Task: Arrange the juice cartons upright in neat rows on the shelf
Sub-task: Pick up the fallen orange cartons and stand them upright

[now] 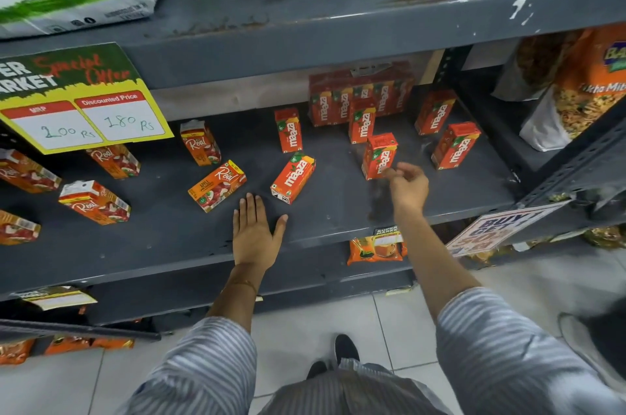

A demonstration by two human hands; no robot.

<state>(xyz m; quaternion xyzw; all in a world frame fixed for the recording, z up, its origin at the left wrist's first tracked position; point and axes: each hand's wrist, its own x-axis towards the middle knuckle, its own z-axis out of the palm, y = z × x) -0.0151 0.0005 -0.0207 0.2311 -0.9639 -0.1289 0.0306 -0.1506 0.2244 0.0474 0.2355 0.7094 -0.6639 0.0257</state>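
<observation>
Orange juice cartons (293, 179), scattered, some toppled

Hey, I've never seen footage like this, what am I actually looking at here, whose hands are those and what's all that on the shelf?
There is one picture, from a camera worn on a person's head, looking down at their own arms. No machine is involved. The left hand lies flat and empty on the grey shelf. The right hand reaches toward an upright Maaza carton, fingers loose, holding nothing. Small juice cartons are scattered around: red Maaza ones on the right, orange Real cartons on the left, some standing, some lying down. A yellow price sign hangs above.
</observation>
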